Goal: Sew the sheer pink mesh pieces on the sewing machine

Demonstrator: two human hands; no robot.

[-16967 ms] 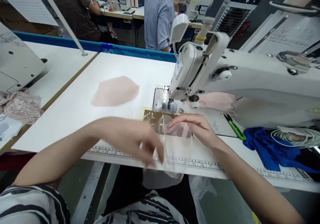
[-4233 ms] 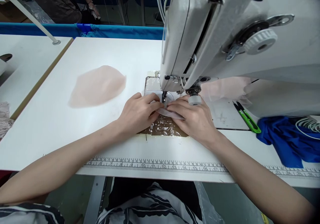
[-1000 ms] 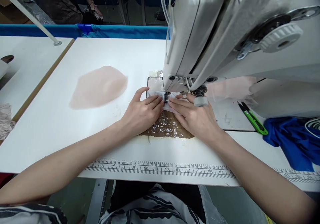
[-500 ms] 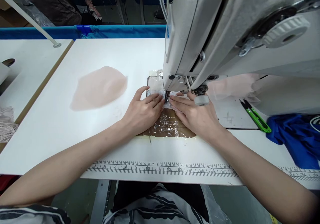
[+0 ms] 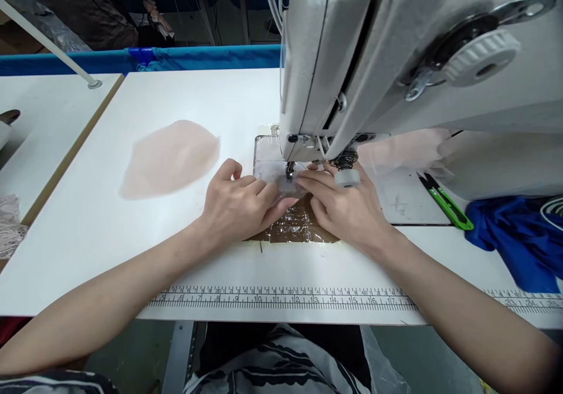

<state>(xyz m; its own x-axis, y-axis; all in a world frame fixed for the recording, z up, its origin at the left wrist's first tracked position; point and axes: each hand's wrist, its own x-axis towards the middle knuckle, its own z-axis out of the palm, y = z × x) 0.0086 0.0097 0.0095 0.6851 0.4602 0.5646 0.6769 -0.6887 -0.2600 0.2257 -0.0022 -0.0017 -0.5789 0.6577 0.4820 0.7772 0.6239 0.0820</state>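
White table (image 5: 237, 271), ruler (image 5: 285, 298) along your near edge. Your left hand (image 5: 237, 203), curled, hold unclear; your right hand (image 5: 343, 203), laid flat; both at sheer fabric (image 5: 288, 189) by the presser foot (image 5: 290, 170). Pale pink piece (image 5: 171, 159), leftward. Beyond: blue cloth (image 5: 211, 58), co-worker's dark clothing (image 5: 92, 13).

Thread snips with a bright green handle and dark blades (image 5: 450, 207) lie just beside a crumpled royal-blue cloth (image 5: 514, 238) bearing a coiled white cord (image 5: 552, 206). At the left edge sits a pale, stringy, lace-like fabric bundle (image 5: 11, 228).
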